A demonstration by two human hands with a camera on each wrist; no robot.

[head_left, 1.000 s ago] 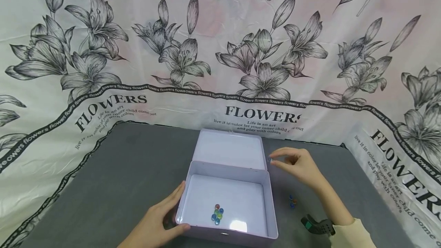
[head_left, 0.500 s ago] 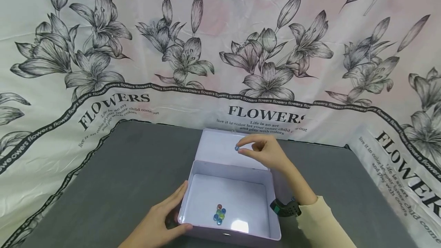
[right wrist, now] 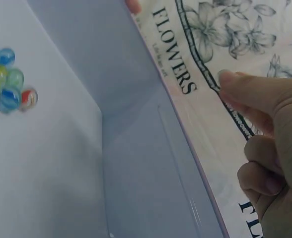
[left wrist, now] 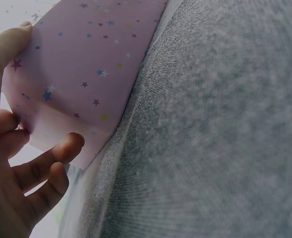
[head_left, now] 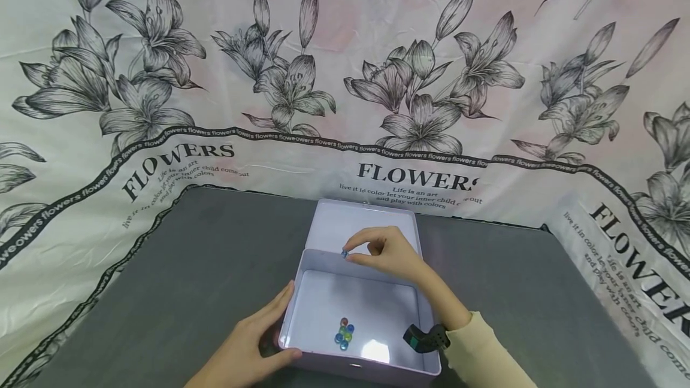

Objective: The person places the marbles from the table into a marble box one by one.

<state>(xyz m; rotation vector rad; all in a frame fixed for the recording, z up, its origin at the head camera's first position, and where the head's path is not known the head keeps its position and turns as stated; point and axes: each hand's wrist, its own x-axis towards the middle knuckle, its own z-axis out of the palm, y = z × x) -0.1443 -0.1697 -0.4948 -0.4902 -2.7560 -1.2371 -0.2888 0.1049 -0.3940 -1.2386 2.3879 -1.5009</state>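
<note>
A pale lilac metal box [head_left: 360, 365] has its hinged lid [head_left: 349, 214] laid open at the back. The left hand [head_left: 249, 335] holds its front left corner, thumb at the front, fingers along the left side. In the left wrist view, the box's outside [left wrist: 86, 54] is pink with small stars. Above the back of the box, the right hand [head_left: 389, 254] pinches a clear blue glass marble [head_left: 345, 254] between thumb and forefinger; the right wrist view hides this marble behind the fingers. Several marbles [head_left: 344, 338], blue, green, yellowish and red, lie clustered on the box floor.
The box stands on a grey cloth-covered table [head_left: 226, 244]. Behind and at both sides hangs a white curtain [head_left: 302, 166] with printed lilies and lettering. A black band with a device [head_left: 426, 338] is on the right wrist, over the box's right side.
The right hand has carried the marble left, from beside the lid to above the box's back wall. The left hand stays on the box, and the marbles inside have not moved.
</note>
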